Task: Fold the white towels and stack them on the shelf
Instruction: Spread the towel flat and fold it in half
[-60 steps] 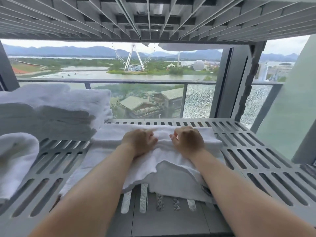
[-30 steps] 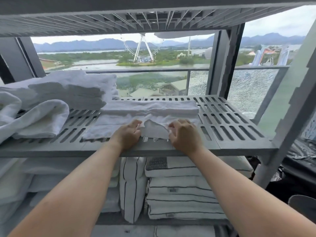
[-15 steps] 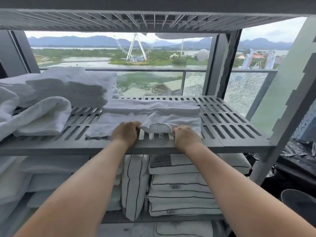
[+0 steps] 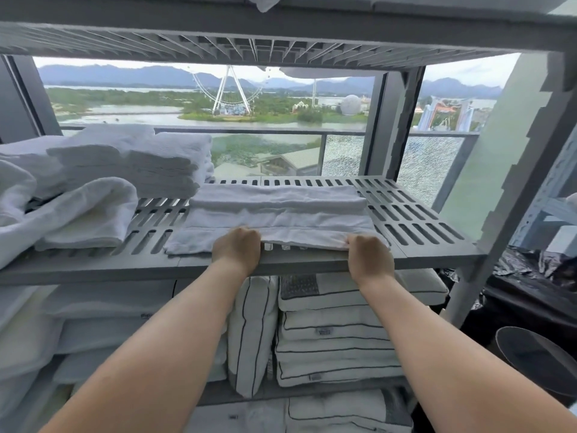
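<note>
A white towel (image 4: 278, 214) lies spread in flat folds across the middle of the grey slatted shelf (image 4: 415, 220). My left hand (image 4: 237, 246) grips its near edge at the left, fingers curled under the cloth. My right hand (image 4: 370, 253) grips the same edge at the right, close to the shelf's front lip. Between the hands the edge is lifted slightly off the slats. A stack of folded white towels (image 4: 134, 160) stands at the back left of the shelf.
A loosely rolled white towel (image 4: 90, 210) lies at the front left. White pillows with dark piping (image 4: 331, 335) fill the shelf below. Another slatted shelf (image 4: 249, 45) hangs close overhead. A dark round object (image 4: 537, 357) sits low at the right.
The view has pulled back from the shelf. Both hands slid from the towel's middle to its near edge and moved apart, stretching that edge flat along the shelf front.
</note>
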`<state>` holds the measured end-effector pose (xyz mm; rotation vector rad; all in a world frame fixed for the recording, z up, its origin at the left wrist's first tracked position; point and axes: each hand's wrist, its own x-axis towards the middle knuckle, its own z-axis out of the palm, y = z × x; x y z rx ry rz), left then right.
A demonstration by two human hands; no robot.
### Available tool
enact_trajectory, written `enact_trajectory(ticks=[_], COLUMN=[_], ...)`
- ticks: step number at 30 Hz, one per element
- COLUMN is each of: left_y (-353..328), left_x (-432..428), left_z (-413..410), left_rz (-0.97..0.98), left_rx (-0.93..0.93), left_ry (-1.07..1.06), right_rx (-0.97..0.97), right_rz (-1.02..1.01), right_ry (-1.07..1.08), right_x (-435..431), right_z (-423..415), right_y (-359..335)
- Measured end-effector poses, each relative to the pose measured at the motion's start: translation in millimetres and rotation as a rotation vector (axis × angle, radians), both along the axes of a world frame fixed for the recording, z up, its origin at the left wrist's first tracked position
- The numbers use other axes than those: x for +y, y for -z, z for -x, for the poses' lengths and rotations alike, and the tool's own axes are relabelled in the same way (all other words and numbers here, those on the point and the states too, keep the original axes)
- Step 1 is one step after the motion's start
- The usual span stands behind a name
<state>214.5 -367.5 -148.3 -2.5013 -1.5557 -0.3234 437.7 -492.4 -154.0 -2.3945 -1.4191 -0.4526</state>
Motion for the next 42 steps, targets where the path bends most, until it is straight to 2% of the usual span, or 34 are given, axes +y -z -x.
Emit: enact_trajectory(ticks=[5, 9, 14, 18, 21, 24, 27, 31, 38, 42], left_y=[-3, -7, -6, -1, -2, -6, -10, -11, -11, -17], left_x=[-5, -10, -14, -24, -25, -22, -21, -17, 2, 27], left_z=[7, 7, -16, -53, -71, -73, -72, -58, 19, 67], left_rz=[0.106, 0.164, -0.011, -0.053, -0.077, -0.061, -0.044, -0.105, -0.121, -0.154], left_rx=[0.035, 0.029, -0.103, -0.110, -0.111, -0.145, -0.161, -0.166, -0.196, -0.257], left_ry=[0.022, 0.041, 0.164, 0.416, 0.450, 0.431, 0.405, 0.339, 0.097, -0.159], right_rx=[0.074, 0.136, 0.142, 0.133, 0.139, 0.178, 0.115, 0.050, 0.073, 0.089], right_rz=[-0.096, -0.066, 0.014, 0.010, -0.047, -0.077, -0.115, -0.176, -0.184, -0.178], right_ry=[-0.018, -0.099, -0.179, -0.203, -0.226, -0.231, -0.226, -0.375, -0.582, -0.656], right_x=[-8, -11, -17, -15, -13, -6, 8, 33, 68, 84], right_z=[3, -1, -6, -9, -19, -28, -24, -2, 57, 93], right_y=[10, 12, 15, 17, 12, 5, -4, -3, -4, -12])
